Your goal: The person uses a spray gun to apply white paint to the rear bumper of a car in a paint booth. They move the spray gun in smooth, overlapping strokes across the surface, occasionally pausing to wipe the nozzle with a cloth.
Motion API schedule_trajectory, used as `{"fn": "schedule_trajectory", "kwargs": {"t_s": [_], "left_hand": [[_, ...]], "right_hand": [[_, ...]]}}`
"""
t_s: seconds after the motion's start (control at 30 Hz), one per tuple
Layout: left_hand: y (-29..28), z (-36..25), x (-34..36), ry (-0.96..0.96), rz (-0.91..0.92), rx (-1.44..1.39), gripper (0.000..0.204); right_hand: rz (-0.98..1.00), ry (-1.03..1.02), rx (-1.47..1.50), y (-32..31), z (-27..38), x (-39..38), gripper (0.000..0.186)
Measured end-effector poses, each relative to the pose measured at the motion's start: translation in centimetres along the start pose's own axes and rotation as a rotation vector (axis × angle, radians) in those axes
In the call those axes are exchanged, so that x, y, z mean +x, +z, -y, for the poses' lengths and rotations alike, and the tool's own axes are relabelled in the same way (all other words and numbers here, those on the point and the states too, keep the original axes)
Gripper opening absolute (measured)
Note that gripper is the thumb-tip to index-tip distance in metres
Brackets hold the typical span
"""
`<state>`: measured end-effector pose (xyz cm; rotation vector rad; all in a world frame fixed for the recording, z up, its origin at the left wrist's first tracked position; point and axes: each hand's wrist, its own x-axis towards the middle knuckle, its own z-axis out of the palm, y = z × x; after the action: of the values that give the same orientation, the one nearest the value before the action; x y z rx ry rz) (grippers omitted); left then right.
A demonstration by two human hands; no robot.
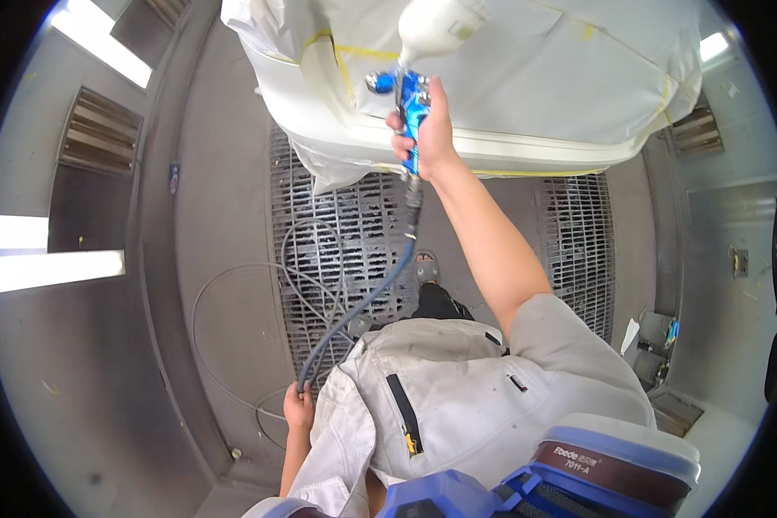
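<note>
My right hand (432, 138) is wrapped round the handle of a blue spray gun (413, 108), held out in front of me. A white paint cup (436, 30) sits on top of the gun. Just beyond it is a white car bumper (509, 148), with masking film (570, 78) and yellow tape covering the bodywork above. From the gun's lower end a dark air hose (375, 289) runs down to my left hand (299, 406), low beside my left hip. My left fingers are closed round the hose.
Loops of hose (200, 319) lie on the floor at left, partly over a metal floor grate (319, 216). Another grate (578, 250) is at right. Grey walls with vents (101, 131) and bright lights flank me. Small items (656, 332) stand by the right wall. A respirator (613, 466) shows at the lower edge.
</note>
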<state>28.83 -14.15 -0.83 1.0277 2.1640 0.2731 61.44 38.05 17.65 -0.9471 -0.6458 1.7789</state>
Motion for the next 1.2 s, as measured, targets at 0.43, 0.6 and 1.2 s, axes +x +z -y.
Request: {"fn": "schedule_trajectory", "kwargs": {"t_s": [0.43, 0.6, 1.2], "left_hand": [[7.1, -10.4, -7.0, -0.185, -0.152, -0.398, 0.026], [6.3, -15.9, -7.5, -0.230, -0.169, -0.191, 0.027], [6.1, -6.7, 1.7, 0.119, -0.014, -0.042, 0.036]], "right_hand": [[0.121, 0.089, -0.234, -4.1, 4.7, 2.8, 0.064], [0.248, -0.111, -0.059, -1.0, 7.2, 6.0, 0.063], [-0.320, -0.450, -0.903, -11.0, -2.5, -2.5, 0.067]]}}
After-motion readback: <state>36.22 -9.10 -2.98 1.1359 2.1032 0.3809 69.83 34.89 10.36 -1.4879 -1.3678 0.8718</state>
